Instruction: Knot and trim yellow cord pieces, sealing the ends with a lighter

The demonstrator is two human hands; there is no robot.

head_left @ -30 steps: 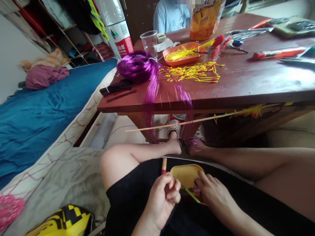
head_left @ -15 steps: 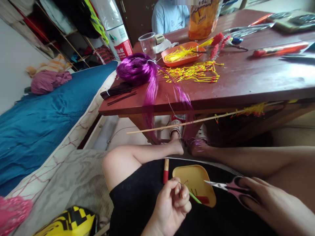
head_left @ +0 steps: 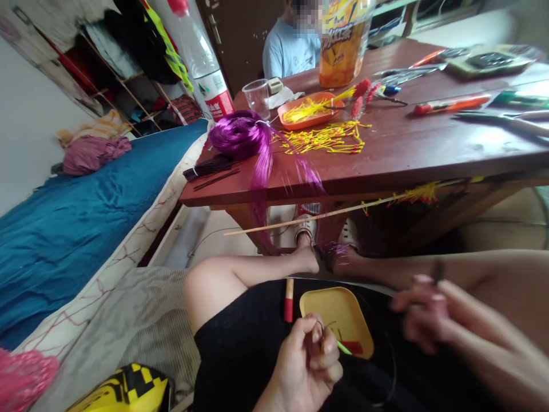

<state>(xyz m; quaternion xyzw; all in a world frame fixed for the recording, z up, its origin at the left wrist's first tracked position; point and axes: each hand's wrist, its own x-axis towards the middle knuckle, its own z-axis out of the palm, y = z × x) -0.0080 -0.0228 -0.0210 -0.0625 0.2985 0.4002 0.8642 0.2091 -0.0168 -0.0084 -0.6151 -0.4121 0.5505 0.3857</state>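
My left hand [head_left: 306, 360] is closed in a pinch over my lap, fingers around a thin dark wire [head_left: 321, 327]. A bright green strip [head_left: 344, 348] sticks out past its fingers. On the right, my right hand [head_left: 424, 315] is curled and smeared by motion; pinkish and dark parts of the scissors show blurred at its fingers, the blades not distinct. Between the hands, a yellow tray [head_left: 362, 312] rests on the black cloth [head_left: 240, 337], with a red piece [head_left: 354, 347] and short dark bits in it. A red and tan tube [head_left: 289, 300] lies beside the tray.
A brown table [head_left: 386, 154] bears purple strands [head_left: 238, 134], yellow stems with red tips [head_left: 326, 137], an orange dish [head_left: 283, 117], and pliers [head_left: 506, 120]. A thin stick [head_left: 274, 227] crosses in front of its edge. A person [head_left: 287, 51] sits opposite. A bed [head_left: 77, 194] stands at left.
My right hand has lifted and turned, and the scissors' blades no longer point at the tray. My left hand keeps its pinch, shifted slightly right. The view has tilted slightly.
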